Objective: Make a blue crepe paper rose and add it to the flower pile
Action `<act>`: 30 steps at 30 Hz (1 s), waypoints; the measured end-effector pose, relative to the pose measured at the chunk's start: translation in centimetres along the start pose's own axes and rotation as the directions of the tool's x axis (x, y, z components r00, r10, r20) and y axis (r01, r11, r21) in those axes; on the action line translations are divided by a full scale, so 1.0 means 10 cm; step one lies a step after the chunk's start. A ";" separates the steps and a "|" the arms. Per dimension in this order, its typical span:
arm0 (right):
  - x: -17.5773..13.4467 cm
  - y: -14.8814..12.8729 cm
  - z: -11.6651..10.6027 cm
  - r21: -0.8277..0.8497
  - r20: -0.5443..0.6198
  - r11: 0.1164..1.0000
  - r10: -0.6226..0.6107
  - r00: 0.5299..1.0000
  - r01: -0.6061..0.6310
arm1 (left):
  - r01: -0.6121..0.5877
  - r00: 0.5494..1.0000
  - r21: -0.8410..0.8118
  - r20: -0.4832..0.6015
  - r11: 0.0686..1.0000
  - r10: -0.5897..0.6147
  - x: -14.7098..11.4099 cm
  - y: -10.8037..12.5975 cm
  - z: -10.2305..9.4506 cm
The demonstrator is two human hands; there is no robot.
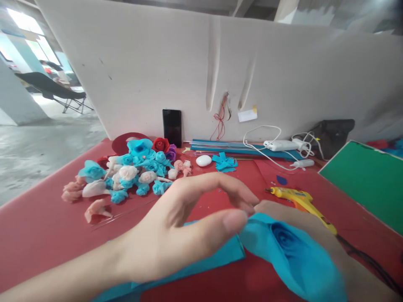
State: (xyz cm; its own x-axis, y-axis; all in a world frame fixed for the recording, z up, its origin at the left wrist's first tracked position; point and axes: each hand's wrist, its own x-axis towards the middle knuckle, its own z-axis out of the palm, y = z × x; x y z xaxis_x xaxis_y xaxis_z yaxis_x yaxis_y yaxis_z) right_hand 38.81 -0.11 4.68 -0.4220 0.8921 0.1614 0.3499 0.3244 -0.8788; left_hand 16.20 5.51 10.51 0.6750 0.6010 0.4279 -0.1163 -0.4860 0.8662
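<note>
A blue crepe-paper rose (292, 247) with a tightly coiled centre is in the front right. My left hand (176, 230) reaches in from the left, thumb and fingertips closing on the rose's left petal edge. Behind the flower, my right hand (277, 209) holds it from the far side; the rose hides most of its fingers. A folded strip of blue crepe paper (220, 256) lies on the table beneath my left hand and wrist, partly covered by them.
Blue, white and pink paper flowers (127, 172) are heaped at left on the red table (37, 239). A phone (172, 128) leans against the back panel. Blue paper scraps (224, 162), a white egg-shaped object (203, 160), a yellow glue gun (302, 201) and a green board (368, 184) are also there.
</note>
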 end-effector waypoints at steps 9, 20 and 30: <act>0.04 -0.03 -0.18 -0.492 0.046 0.771 -0.441 0.896 0.405 | -0.091 0.994 0.242 -0.030 0.966 0.101 -0.03 -0.02 0.10; 0.05 -0.20 -0.22 -0.771 0.131 0.479 -0.526 0.841 0.420 | -0.173 0.983 0.258 -0.006 0.950 0.181 0.02 0.00 0.08; 0.00 -0.25 -0.21 -0.879 0.188 0.285 -0.530 0.827 0.382 | -0.097 0.994 0.220 -0.028 0.971 0.105 0.08 0.00 0.12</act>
State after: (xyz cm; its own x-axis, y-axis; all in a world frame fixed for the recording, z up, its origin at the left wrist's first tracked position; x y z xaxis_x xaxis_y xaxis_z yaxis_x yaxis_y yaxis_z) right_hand 39.71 -0.27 7.88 -0.6914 0.5065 0.5152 0.6736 0.7098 0.2062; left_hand 17.59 5.24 10.54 0.6384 0.5639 0.5239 -0.0176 -0.6697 0.7424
